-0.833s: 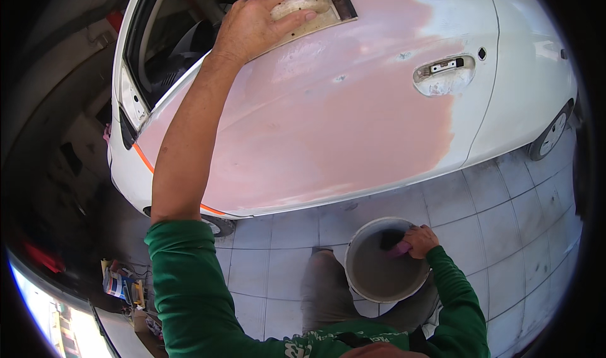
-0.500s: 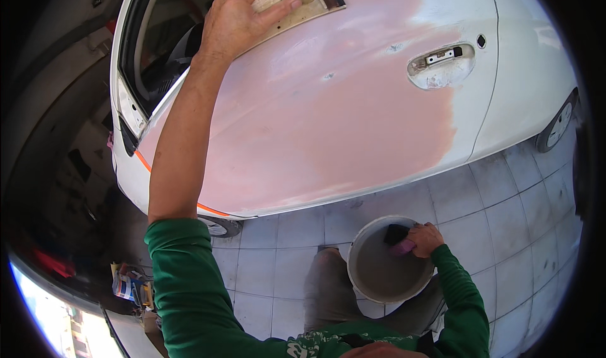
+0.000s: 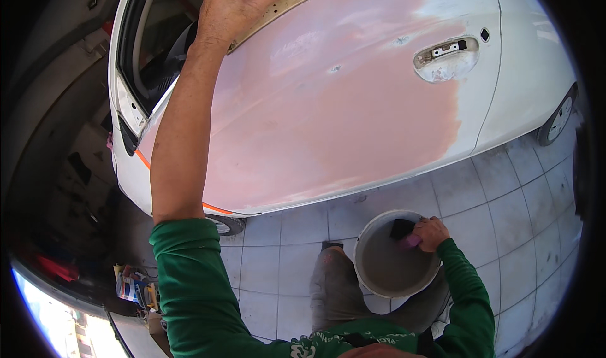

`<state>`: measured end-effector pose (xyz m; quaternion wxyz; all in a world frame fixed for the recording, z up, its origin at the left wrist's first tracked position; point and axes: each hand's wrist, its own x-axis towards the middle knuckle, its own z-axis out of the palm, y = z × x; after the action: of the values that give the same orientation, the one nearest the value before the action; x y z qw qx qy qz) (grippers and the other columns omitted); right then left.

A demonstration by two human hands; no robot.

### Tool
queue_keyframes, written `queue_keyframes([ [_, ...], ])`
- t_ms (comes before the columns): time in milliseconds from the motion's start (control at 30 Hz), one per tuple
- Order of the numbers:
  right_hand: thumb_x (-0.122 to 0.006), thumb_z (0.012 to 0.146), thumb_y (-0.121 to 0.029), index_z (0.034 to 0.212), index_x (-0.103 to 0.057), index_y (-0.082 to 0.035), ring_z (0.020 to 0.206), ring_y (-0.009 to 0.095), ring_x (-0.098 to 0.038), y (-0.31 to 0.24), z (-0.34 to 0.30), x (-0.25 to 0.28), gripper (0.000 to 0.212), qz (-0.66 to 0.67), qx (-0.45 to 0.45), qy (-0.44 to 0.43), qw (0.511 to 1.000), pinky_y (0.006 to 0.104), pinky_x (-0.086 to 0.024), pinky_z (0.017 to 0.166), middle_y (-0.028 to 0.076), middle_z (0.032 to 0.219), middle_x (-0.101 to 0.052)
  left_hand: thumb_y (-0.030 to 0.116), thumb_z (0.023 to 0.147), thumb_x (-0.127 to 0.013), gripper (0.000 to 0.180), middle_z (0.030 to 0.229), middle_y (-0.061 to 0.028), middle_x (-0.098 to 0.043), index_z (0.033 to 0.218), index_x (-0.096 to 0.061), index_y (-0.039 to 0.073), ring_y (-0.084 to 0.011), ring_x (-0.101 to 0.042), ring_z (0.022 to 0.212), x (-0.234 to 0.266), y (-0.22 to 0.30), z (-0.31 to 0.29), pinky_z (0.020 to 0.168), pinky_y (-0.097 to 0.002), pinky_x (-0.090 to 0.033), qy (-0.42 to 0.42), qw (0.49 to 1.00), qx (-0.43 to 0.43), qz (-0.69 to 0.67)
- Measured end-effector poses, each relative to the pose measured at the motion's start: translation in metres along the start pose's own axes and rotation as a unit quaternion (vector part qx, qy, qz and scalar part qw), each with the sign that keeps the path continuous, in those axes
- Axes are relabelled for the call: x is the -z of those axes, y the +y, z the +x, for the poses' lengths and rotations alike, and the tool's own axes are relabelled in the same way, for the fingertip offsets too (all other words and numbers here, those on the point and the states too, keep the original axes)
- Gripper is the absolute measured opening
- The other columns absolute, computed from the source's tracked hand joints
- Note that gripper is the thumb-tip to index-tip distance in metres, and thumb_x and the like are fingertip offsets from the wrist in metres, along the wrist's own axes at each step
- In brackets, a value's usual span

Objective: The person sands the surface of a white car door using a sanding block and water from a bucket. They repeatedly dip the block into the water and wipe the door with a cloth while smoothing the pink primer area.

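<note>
A white car's door (image 3: 341,124) fills the upper middle, with a large dull pink patch over its white paint. At its top, my left hand (image 3: 228,14) grips the bare window edge (image 3: 278,6), thumb on the near side; the other fingers are partly cut off by the picture's upper border. Lower right, my right hand (image 3: 432,234) is closed on a pink block (image 3: 411,240) at the right side of a round bucket (image 3: 365,230). A black piece (image 3: 401,228), perhaps sandpaper, shows against the block. Murky grey liquid lies inside the bucket.
The door handle recess (image 3: 445,60) is stripped of its handle. Orange tape (image 3: 216,208) runs along the door's front edge. Pale tiles (image 3: 262,273) cover the floor around my legs. Assorted cans and tools (image 3: 134,288) stand at the lower left.
The view has shifted slightly, so the car sits a little higher and the bucket farther right. Both hands keep their holds, with the pink block and black piece still over the bucket.
</note>
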<state>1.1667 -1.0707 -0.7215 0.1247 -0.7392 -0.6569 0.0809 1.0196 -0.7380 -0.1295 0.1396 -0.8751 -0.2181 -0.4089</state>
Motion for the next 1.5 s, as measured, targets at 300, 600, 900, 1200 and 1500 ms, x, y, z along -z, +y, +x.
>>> queue_keyframes([
  [300,-0.072,0.071,-0.019,0.092,-0.074,-0.020,0.118,0.022,-0.064,0.004,0.002,-0.006,0.021,0.024,0.015,0.017,0.999,0.0465,-0.047,0.100,-0.002,0.105,-0.071,0.048,0.089,-0.087,0.050,0.080,-0.0126,-0.076,0.105,-0.079,0.002,-0.0170,-0.070,0.071,0.002,-0.043,-0.070,0.073,-0.0354,-0.059,0.048,0.995,-0.076,-0.044],
  [600,-0.073,0.073,-0.020,0.096,-0.076,-0.021,0.118,0.022,-0.065,0.001,-0.004,0.000,0.022,0.012,-0.008,-0.005,1.000,0.0477,-0.046,0.105,-0.002,0.107,-0.071,0.065,0.086,-0.081,0.065,0.085,-0.0132,-0.079,0.113,-0.080,0.006,-0.0251,-0.078,0.077,-0.006,-0.067,-0.091,0.078,-0.0398,-0.063,0.055,0.992,-0.092,-0.063],
  [900,-0.073,0.073,-0.021,0.100,-0.076,-0.024,0.121,0.022,-0.063,-0.003,0.002,0.007,0.028,-0.018,0.010,-0.033,0.999,0.0463,-0.048,0.099,-0.004,0.109,-0.070,0.065,0.091,-0.071,0.076,0.118,-0.0248,-0.073,0.128,-0.071,-0.001,-0.0367,-0.071,0.113,0.022,0.022,-0.011,0.099,-0.0473,-0.056,-0.019,0.999,-0.021,-0.028],
  [1200,-0.073,0.073,-0.022,0.106,-0.075,-0.024,0.124,0.022,-0.062,0.002,0.009,0.001,0.033,-0.004,0.007,-0.045,0.999,0.0485,-0.047,0.107,-0.003,0.112,-0.070,0.063,0.082,-0.085,0.064,0.099,-0.0163,-0.081,0.112,-0.081,0.006,-0.0291,-0.079,0.090,0.001,-0.041,-0.082,0.087,-0.0420,-0.062,-0.023,0.995,-0.098,0.000],
  [1500,-0.072,0.073,-0.021,0.101,-0.075,-0.023,0.121,0.022,-0.064,0.005,-0.002,0.005,0.028,-0.025,0.018,-0.020,0.999,0.0464,-0.047,0.105,-0.004,0.109,-0.070,0.060,0.083,-0.085,0.064,0.095,-0.0161,-0.080,0.114,-0.080,0.004,-0.0280,-0.079,0.086,-0.004,-0.034,-0.092,0.081,-0.0406,-0.063,-0.056,0.996,-0.072,-0.019],
])
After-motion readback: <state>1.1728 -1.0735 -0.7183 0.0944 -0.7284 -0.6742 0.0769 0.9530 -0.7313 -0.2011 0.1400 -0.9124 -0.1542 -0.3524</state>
